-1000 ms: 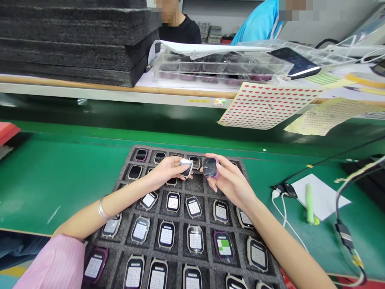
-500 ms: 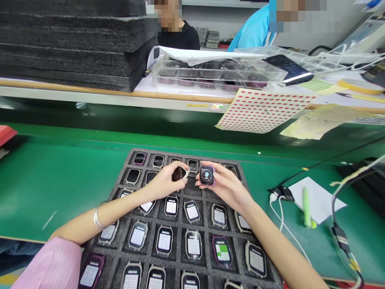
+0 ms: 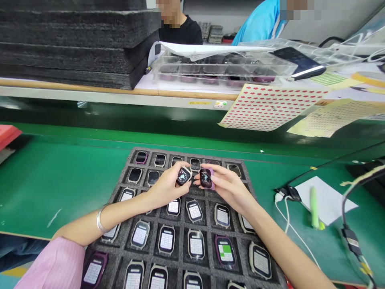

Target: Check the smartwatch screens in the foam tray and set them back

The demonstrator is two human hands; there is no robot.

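My left hand (image 3: 170,181) is closed around a silver-cased smartwatch body (image 3: 183,176), its screen lit with a dark watch face. In my right hand (image 3: 227,185) is a purple-cased smartwatch body (image 3: 206,178), also showing a lit dial. Both are held side by side, slightly apart, above the far half of a grey foam tray (image 3: 119,249). Several strapless watches sit in the tray's compartments. Those in the nearer rows show white grid screens, and one purple watch (image 3: 224,251) has a partly green grid. Watches in the two far rows have dark screens.
Black foam slabs (image 3: 66,48) are stacked on the shelf at left. Clear plastic trays (image 3: 222,70) and a phone (image 3: 299,62) lie beside them. Sticker sheets (image 3: 270,106) hang over the shelf edge. Cables (image 3: 350,241) and white paper (image 3: 327,196) lie at right. Two people are beyond the shelf.
The screen of the silver watch in my left hand was dark and now shows a watch face, turned more towards me. The purple watch stays in my right hand. The view has shifted slightly.
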